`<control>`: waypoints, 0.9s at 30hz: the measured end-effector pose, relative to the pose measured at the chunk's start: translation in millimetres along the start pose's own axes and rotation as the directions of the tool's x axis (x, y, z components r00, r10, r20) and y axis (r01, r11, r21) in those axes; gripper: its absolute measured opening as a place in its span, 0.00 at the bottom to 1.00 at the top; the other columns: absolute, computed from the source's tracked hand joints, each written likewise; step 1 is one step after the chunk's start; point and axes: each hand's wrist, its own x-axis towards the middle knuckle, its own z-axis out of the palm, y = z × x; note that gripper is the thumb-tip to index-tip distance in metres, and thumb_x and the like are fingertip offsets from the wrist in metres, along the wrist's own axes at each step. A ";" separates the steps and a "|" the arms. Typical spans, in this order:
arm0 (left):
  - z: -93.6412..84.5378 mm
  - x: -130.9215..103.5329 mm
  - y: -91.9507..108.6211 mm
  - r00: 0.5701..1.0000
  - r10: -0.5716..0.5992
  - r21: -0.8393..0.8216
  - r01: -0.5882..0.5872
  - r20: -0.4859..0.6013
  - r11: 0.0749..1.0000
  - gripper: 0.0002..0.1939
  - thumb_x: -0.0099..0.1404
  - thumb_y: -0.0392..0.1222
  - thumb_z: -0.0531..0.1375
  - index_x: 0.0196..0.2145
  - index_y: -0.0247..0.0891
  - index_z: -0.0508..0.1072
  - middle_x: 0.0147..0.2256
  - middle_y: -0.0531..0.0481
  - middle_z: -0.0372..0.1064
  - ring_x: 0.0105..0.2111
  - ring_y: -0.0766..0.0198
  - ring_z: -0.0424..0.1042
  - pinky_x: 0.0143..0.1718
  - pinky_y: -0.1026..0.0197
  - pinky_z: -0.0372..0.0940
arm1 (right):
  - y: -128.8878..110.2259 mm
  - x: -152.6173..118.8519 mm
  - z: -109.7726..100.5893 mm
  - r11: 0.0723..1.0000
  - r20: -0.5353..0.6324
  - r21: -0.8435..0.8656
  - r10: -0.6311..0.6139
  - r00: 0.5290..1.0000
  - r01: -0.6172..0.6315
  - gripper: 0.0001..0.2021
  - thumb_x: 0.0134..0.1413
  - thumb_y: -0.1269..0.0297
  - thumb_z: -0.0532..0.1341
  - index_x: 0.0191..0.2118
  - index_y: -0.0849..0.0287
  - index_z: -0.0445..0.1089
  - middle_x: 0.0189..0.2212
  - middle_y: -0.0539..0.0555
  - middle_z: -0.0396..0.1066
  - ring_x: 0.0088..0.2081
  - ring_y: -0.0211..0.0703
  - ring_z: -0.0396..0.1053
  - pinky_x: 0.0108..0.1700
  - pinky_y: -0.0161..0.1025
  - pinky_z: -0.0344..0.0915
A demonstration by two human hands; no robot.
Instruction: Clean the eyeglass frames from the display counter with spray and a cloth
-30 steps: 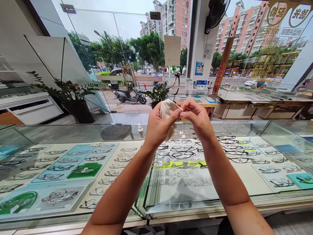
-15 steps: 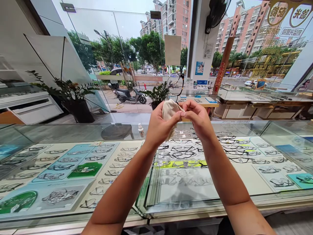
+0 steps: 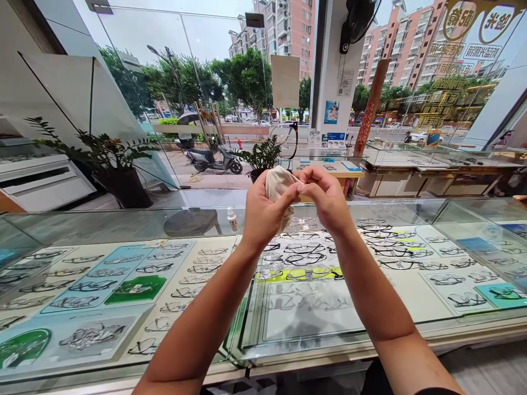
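Observation:
My left hand (image 3: 267,211) is closed around a pale cloth (image 3: 280,184), which is bunched between its thumb and fingers. My right hand (image 3: 325,197) meets it at the cloth's right edge, thumb and fingers pinched together there. A pair of glasses (image 3: 295,140) with a dark, curved frame part sticks up above the hands; its lower part is hidden behind the cloth and fingers. Which fingers grip the glasses cannot be made out. Both hands are raised over the glass display case (image 3: 288,351).
Rows of glasses (image 3: 304,258) lie inside the case. A small white bottle (image 3: 233,219) stands on the glass left of my hands. Beyond are a dark stool (image 3: 191,222), potted plants (image 3: 127,186) and another counter (image 3: 411,164).
The whole view has shifted slightly, so my hands and the case appear a little further left. Both hands keep nearly the same hold on the cloth.

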 end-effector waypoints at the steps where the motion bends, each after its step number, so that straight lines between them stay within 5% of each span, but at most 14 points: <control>1: 0.4 0.1 -0.4 1.000 0.007 0.006 -0.006 -0.006 1.000 0.26 0.56 0.58 0.78 0.39 0.38 0.75 0.33 0.51 0.74 0.30 0.66 0.71 0.30 0.64 0.67 | 0.4 -0.1 0.3 1.000 -0.001 0.003 0.004 1.000 -0.004 0.08 0.55 0.62 0.66 0.30 0.53 0.66 0.33 0.48 0.67 0.36 0.39 0.64 0.41 0.40 0.67; 14: 3.5 -0.4 -4.6 0.991 0.113 0.151 -0.103 -0.065 0.983 0.26 0.58 0.62 0.75 0.36 0.38 0.74 0.29 0.52 0.72 0.27 0.67 0.68 0.27 0.66 0.65 | 1.7 -0.6 1.8 1.000 -0.007 -0.021 -0.005 1.000 0.005 0.07 0.56 0.62 0.64 0.28 0.56 0.69 0.29 0.48 0.68 0.34 0.39 0.65 0.39 0.39 0.66; 18: 5.7 -0.8 -4.2 0.997 0.059 0.073 -0.055 -0.051 0.996 0.25 0.58 0.60 0.76 0.36 0.37 0.74 0.27 0.54 0.71 0.25 0.68 0.69 0.25 0.66 0.64 | 3.2 -0.2 -3.0 0.998 0.033 -0.066 -0.012 0.999 0.015 0.09 0.58 0.60 0.65 0.28 0.56 0.70 0.28 0.47 0.68 0.31 0.38 0.65 0.38 0.40 0.66; 27: 10.1 -3.8 -7.7 0.992 -0.085 -0.130 0.097 0.090 0.987 0.26 0.64 0.63 0.70 0.42 0.37 0.75 0.27 0.52 0.71 0.22 0.66 0.71 0.23 0.64 0.66 | 9.7 2.8 -0.9 0.991 -0.129 0.133 0.047 0.991 -0.030 0.10 0.58 0.54 0.72 0.36 0.55 0.78 0.33 0.50 0.77 0.34 0.39 0.70 0.38 0.38 0.70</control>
